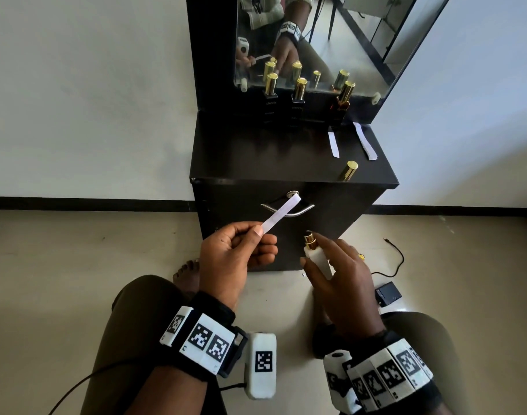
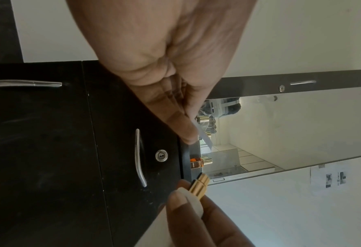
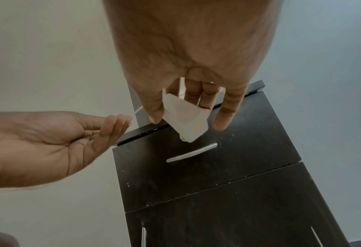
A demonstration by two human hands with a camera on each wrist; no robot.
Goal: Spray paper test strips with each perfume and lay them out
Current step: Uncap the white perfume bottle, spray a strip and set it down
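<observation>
Left hand: the left hand (image 1: 226,259) is raised in front of the cabinet's drawer, thumb and forefinger pinching 1 end of a paper strip, the other fingers curled into the palm.
Held strip: the white paper strip (image 1: 281,214) slants up and to the right from the pinch, its free end over the drawer handle (image 1: 289,208) in the head view.
Capped bottles: 2 dark perfume bottles (image 1: 269,98) with gold caps stand side by side at the back of the cabinet top (image 1: 241,151), against the mirror (image 1: 361,49).
White bottle: a white perfume bottle (image 1: 317,259) with a gold spray head, cap off, is held upright just right of the strip.
Right hand: the right hand (image 1: 346,280) grips the white bottle between thumb and fingers; the forefinger is stretched out beside the spray head.
Amber bottle: 1 amber bottle (image 1: 341,104) with a gold cap stands at the back right of the top.
Laid strips: 1 strip (image 1: 334,144) lies in front of the amber bottle; a second (image 1: 365,140) lies further right, the 2 apart.
Loose cap: 1 gold cap (image 1: 349,170) stands near the front right edge of the top.
Floor: a black box (image 1: 388,293) and a cable lie to the right of the cabinet.
</observation>
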